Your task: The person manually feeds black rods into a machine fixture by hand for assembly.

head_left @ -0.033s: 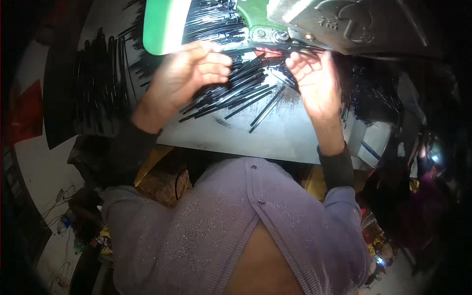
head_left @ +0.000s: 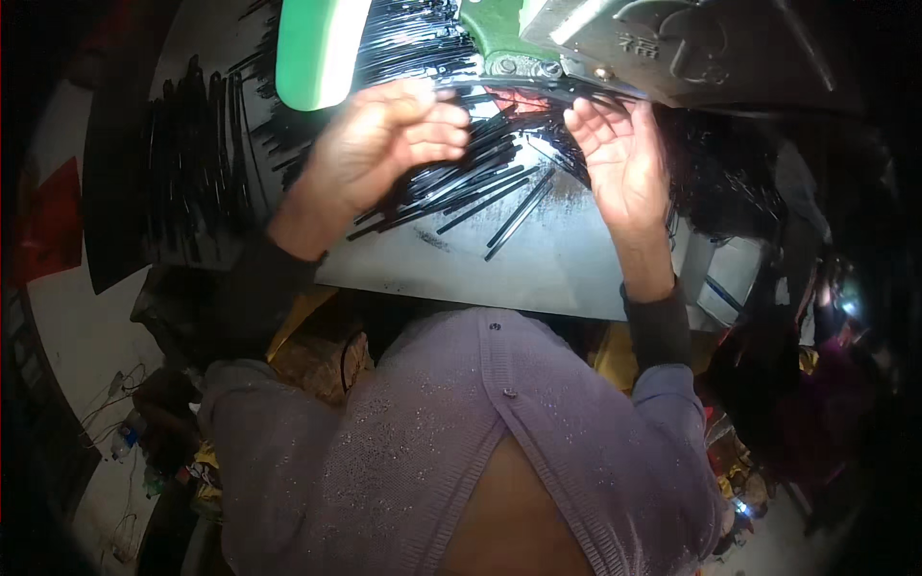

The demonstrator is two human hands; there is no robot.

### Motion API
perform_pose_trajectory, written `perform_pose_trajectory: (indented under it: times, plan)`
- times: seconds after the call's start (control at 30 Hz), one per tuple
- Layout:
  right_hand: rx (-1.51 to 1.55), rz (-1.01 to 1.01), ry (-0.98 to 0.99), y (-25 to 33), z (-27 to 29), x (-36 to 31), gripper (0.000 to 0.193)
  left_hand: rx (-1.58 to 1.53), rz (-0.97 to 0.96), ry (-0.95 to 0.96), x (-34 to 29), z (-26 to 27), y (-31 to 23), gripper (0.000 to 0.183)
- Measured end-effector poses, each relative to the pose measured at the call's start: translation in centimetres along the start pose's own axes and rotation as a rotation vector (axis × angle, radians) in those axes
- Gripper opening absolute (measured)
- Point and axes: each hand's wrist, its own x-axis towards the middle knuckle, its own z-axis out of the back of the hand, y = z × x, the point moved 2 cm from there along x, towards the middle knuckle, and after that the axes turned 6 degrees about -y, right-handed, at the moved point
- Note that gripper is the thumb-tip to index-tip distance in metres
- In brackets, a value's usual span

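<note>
My left hand [head_left: 389,134] is at the upper middle, its thumb and forefinger pinched on the end of a thin black strip [head_left: 499,84], the other fingers curled loosely below. The strip runs rightward past the metal fittings of a green machine [head_left: 495,34]. My right hand [head_left: 624,168] is palm up under a grey metal housing [head_left: 682,43], its fingers apart and slightly bent, the tips by the strip's right part. Whether they touch it I cannot tell. Between and below the hands, several black strips [head_left: 480,182] lie fanned out on the pale table [head_left: 432,274].
A green and white panel [head_left: 312,58] hangs close above my left hand. More black strips [head_left: 197,158] lie in bundles at the left, and a dark heap [head_left: 730,178] is at the right. The table's front edge runs just before my body.
My left hand has shifted a little to the right along the machine, bringing the pinched strip end with it. My right hand has moved very slightly right.
</note>
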Motion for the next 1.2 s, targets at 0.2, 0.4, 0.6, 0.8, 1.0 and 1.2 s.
perform_pose_trajectory:
  times: [0.2, 0.4, 0.6, 0.8, 1.0, 1.2]
  plan:
    - [-0.048, 0.062, -0.074, 0.2, -0.4, 1.3, 0.03, -0.234, -0.137, -0.04, 2.9, -4.2, 1.3, 0.027]
    - [-0.049, 0.073, -0.024, 0.0, 0.0, 1.5, 0.032, -0.235, -0.21, -0.144, 3.8, -4.3, 1.9, 0.027]
    - [-0.04, 0.066, -0.034, 0.3, -0.1, 1.4, 0.032, -0.21, -0.29, -0.122, 3.7, -4.8, 2.1, 0.024]
    - [-0.028, 0.042, -0.047, -0.2, 0.1, 1.5, 0.032, -0.177, -0.357, -0.039, 3.6, -4.3, 2.5, 0.023]
    - [-0.03, 0.083, -0.054, -0.3, 0.2, 1.5, 0.031, -0.08, -0.345, -0.156, 3.6, -4.1, 2.6, 0.025]
    - [0.074, 0.038, -0.031, -0.9, 0.6, 0.8, 0.036, 0.109, -0.445, -0.095, 4.5, -3.8, 1.9, 0.025]
